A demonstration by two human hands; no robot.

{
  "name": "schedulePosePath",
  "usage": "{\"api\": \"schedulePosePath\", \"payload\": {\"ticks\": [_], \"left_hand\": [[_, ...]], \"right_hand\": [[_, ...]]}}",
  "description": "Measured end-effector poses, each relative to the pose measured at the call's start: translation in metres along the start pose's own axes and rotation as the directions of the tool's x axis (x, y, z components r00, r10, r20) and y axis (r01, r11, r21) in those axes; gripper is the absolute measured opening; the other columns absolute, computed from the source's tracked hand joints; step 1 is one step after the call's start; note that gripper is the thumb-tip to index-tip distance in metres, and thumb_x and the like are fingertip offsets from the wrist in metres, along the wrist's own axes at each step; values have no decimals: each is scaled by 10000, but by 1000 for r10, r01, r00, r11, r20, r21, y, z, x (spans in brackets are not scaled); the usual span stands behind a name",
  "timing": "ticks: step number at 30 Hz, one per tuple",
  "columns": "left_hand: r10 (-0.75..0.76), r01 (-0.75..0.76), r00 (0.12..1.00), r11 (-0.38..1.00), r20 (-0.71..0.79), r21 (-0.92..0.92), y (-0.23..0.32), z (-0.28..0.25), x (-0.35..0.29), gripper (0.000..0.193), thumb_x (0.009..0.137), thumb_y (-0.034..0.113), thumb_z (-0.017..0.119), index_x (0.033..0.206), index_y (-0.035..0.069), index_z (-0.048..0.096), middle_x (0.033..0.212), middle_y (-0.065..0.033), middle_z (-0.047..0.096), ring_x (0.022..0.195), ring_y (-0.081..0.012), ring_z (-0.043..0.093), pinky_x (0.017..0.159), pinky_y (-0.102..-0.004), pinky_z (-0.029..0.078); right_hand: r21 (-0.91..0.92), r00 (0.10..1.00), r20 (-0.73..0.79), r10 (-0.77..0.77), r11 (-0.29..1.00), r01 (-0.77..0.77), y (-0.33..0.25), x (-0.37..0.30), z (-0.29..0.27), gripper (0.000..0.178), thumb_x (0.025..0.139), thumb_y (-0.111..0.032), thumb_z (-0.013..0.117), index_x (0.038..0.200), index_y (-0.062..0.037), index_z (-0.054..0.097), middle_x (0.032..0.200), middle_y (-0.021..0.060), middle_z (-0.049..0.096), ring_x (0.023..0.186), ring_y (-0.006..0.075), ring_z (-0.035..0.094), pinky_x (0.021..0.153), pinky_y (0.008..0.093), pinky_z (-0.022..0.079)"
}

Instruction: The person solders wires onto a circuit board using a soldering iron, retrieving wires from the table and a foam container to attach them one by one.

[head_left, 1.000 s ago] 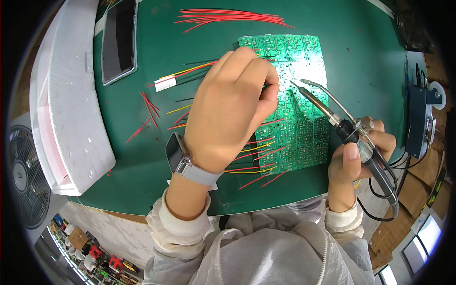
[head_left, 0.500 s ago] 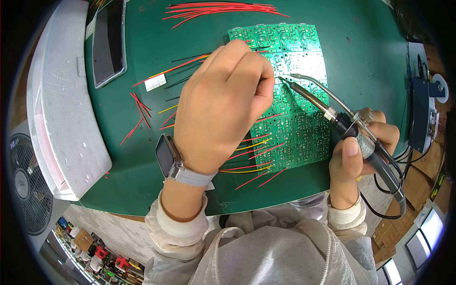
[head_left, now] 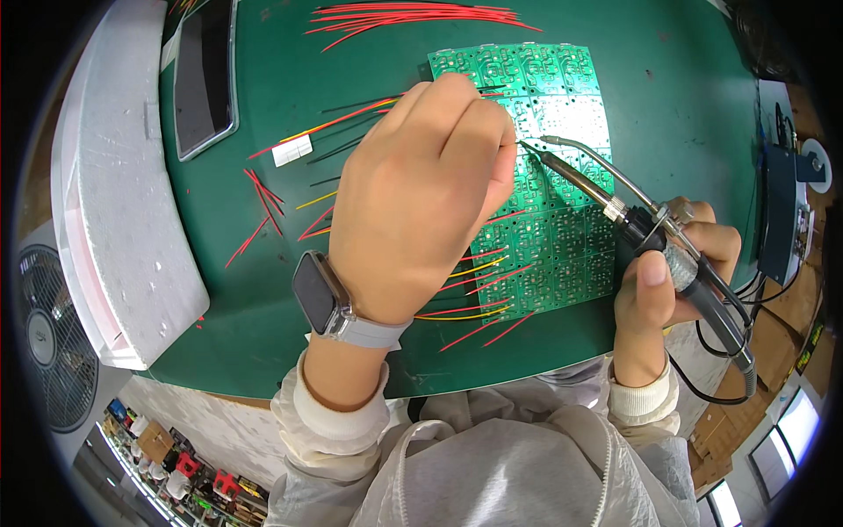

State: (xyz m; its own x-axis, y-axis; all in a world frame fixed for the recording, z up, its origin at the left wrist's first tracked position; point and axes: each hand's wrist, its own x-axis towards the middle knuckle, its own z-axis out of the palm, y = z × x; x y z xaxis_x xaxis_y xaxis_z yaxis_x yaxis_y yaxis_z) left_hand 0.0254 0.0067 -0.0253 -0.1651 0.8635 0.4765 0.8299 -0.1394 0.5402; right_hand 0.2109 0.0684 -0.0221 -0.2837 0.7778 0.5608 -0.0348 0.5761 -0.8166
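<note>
My left hand, with a watch on its wrist, is closed in a pinch over the left part of a green circuit board panel. Whatever its fingertips hold is hidden behind the knuckles. From the right, my right hand grips a soldering iron with a thin curved metal tube clamped alongside. The iron's tip meets the board close beside my left fingertips. Red, yellow and black wires stick out from the board's left side, such as a yellow wire and a red wire near its lower edge.
A bundle of red wires lies at the far edge of the green mat. At left are a phone, a small white block, short red wires and a white foam box. Dark equipment stands at right.
The whole scene shifts slightly to the right in view. My left hand tilts a little and its fingertips stay by the iron's tip; the right hand keeps its grip on the iron.
</note>
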Motion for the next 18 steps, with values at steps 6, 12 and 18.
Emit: {"api": "schedulePosePath", "payload": {"ticks": [6, 12, 18], "left_hand": [[53, -52, 999, 997, -12, 56, 0, -1, 1, 237, 612, -78, 628, 779, 43, 510, 713, -57, 498, 603, -186, 489, 507, -265, 418], [55, -54, 999, 998, -1, 40, 3, -1, 1, 246, 598, -88, 625, 771, 40, 507, 711, -59, 490, 609, -188, 491, 510, -275, 410], [112, -111, 993, 993, -43, 30, 1, 2, 1, 262, 583, -81, 635, 774, 45, 507, 730, -68, 485, 634, -223, 499, 546, -308, 410]], "right_hand": [[-27, 995, 68, -68, 997, 70, 2, 1, -4, 358, 685, -187, 668, 832, -12, 392, 652, 89, 468, 536, 120, 434, 525, 228, 384], [-38, 977, 147, -152, 987, 159, 1, 1, -4, 350, 688, -155, 659, 842, -3, 384, 680, 107, 472, 490, 117, 420, 469, 227, 357], [-47, 964, 197, -180, 980, 193, 0, 1, -5, 359, 673, -132, 664, 857, -10, 380, 691, 116, 480, 475, 122, 425, 451, 236, 348]]}}
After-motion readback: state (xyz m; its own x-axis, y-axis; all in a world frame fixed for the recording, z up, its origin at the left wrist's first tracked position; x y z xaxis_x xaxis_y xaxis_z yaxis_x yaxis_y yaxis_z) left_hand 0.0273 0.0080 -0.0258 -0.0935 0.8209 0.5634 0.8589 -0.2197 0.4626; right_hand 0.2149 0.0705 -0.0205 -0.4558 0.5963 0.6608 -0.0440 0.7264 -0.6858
